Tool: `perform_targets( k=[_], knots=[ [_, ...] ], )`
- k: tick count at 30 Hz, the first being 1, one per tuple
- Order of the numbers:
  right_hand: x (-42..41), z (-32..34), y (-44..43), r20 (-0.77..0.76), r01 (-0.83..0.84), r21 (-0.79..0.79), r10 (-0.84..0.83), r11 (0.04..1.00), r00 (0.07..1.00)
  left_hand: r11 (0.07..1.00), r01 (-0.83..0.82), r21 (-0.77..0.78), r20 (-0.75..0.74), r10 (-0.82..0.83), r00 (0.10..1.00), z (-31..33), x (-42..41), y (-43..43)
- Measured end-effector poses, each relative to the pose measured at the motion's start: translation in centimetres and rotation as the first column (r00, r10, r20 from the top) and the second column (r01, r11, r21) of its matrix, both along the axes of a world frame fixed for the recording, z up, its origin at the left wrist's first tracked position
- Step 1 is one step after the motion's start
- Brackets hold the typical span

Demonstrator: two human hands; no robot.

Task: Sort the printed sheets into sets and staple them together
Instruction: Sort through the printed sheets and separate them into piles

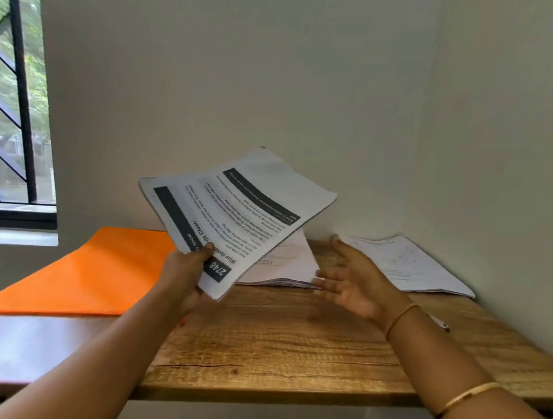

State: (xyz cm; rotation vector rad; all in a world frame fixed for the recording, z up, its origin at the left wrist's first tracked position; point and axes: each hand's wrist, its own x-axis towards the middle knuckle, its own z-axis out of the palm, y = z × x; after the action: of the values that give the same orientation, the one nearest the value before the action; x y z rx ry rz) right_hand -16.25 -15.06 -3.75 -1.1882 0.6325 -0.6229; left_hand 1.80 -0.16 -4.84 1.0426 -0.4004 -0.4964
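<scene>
One set pinched at its corner by left hand; right hand spread, empty. Support the far edge, square it up before stapling.

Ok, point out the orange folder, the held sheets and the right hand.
orange folder (89, 270), head view, middle of cover.
held sheets (243, 212), head view, printed top page.
right hand (359, 287), head view, open palm.

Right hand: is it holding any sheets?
No. The right hand is open with fingers spread beside the paper pile; only the left hand grips a stack of printed sheets.
</scene>
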Motion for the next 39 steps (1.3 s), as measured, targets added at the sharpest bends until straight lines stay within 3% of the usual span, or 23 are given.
perform_targets(
  k=[2, 4, 8, 13, 15, 19, 22, 29, 31, 39],
  knots=[
    [1.4, -0.2, 1.3, 0.053, -0.142, 0.091, 0.138, 0.986, 0.989, 0.999, -0.016, -0.039, -0.044, 0.014, 0.999, -0.1, -1.4, -0.9],
    [2.9, -0.3, 2.5, 0.103, -0.172, 0.075, 0.164, 0.982, 0.981, 0.999, -0.017, -0.05, -0.065, 0.013, 0.998, -0.4, -2.8, -1.7],
    [5.0, -0.3, 3.6, 0.216, 0.004, 0.024, -0.009, 1.0, 0.976, 0.998, 0.034, -0.05, -0.062, -0.037, 0.997, -1.2, -5.1, -3.0],
    [3.1, 0.3, 1.3, 0.154, 0.108, -0.064, -0.098, 0.992, 0.983, 0.995, 0.035, -0.091, -0.075, -0.042, 0.996, -0.7, -2.8, -1.6],
    [1.8, 0.8, 0.2, 0.142, 0.134, -0.139, -0.115, 0.981, 0.983, 0.995, 0.033, -0.098, -0.004, -0.033, 0.999, 0.0, -0.7, -0.5],
    [0.1, 1.9, -0.7, 0.061, 0.135, -0.367, -0.121, 0.92, 0.991, 0.978, 0.156, 0.138, 0.245, -0.187, 0.951, 1.5, 1.4, 0.9],
    [-0.2, 2.5, -0.4, 0.06, 0.065, -0.419, -0.044, 0.906, 0.997, 0.954, 0.163, 0.253, 0.406, -0.258, 0.877, 2.2, 1.2, 0.9],
    [-0.8, 1.6, 0.0, 0.106, 0.078, -0.517, -0.027, 0.852, 0.994, 0.986, -0.032, 0.166, 0.635, -0.082, 0.768, 0.7, -0.1, -0.2],
    [-0.9, -0.1, 0.1, 0.059, 0.076, -0.554, -0.053, 0.829, 0.997, 0.979, -0.043, 0.199, 0.659, -0.102, 0.745, -0.9, -0.5, -0.2],
    [-0.7, -1.4, 0.0, 0.035, 0.081, -0.562, -0.074, 0.823, 0.997, 0.972, 0.084, 0.219, 0.525, -0.19, 0.83, -1.3, -0.6, 0.0]
  ],
)
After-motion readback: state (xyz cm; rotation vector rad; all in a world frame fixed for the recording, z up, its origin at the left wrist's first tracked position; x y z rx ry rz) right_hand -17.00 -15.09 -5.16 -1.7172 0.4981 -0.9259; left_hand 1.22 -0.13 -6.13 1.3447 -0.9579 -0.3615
